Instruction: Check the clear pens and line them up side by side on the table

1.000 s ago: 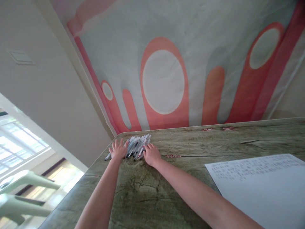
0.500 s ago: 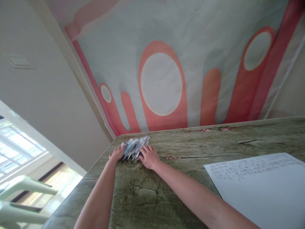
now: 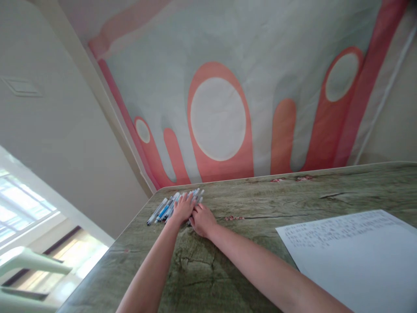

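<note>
A row of pens (image 3: 161,211), with clear and whitish barrels and some blue and dark ones, lies slanted near the table's far left corner. My left hand (image 3: 183,208) rests on top of the pens, palm down, fingers spread and pointing away. Right beside it, my right hand (image 3: 203,220) is at the right end of the pens, its fingers bent and closed against them. Its fingertips are partly hidden next to the left hand. How many pens lie under the two hands cannot be seen.
A sheet of paper (image 3: 355,256) with handwritten lines lies at the right on the wood-patterned table (image 3: 247,243). Behind the far edge stands a wall with a red and grey mural (image 3: 220,169). Pale green chair parts (image 3: 35,261) show at the lower left, beyond the table's left edge.
My left hand has moved right, from the left end of the pens to on top of them. Pens at the left now lie uncovered and more spread. My right hand's fingers have curled in.
</note>
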### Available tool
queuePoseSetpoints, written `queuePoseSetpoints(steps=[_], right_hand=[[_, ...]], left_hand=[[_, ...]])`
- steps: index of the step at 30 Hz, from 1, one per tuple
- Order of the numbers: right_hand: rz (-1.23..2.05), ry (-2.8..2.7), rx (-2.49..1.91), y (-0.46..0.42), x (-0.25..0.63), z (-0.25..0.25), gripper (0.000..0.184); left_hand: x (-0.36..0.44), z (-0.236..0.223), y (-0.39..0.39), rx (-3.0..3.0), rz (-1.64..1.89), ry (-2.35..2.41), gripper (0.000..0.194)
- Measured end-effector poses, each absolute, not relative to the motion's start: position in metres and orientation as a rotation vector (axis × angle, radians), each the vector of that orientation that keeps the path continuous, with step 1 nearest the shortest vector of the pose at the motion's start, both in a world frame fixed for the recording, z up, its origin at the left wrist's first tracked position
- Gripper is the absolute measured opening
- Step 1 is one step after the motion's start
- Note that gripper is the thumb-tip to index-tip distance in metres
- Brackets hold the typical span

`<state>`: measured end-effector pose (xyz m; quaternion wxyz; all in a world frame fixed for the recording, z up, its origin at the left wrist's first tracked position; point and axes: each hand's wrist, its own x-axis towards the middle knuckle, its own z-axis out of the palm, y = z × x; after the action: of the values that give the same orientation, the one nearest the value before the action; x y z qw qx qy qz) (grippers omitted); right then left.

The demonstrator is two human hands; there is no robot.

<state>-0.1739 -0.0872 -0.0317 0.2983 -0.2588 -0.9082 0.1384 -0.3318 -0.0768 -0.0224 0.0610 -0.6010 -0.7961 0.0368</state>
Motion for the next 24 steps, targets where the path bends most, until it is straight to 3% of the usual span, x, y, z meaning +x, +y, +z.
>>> queuePoseSetpoints(steps=[8, 24], right_hand=[[0.294, -2.482, -0.681, -0.089, -0.171, -0.022, 0.035], [0.157, -2.735, -0.374, -0.119, -0.086, -0.011, 0.031]], left_hand=[[-0.335, -0.027, -0.058, -1.829, -0.093, -2.374, 0.055], [-0.319, -0.02, -0.016, -1.954, -0.033, -2.183, 0.049]])
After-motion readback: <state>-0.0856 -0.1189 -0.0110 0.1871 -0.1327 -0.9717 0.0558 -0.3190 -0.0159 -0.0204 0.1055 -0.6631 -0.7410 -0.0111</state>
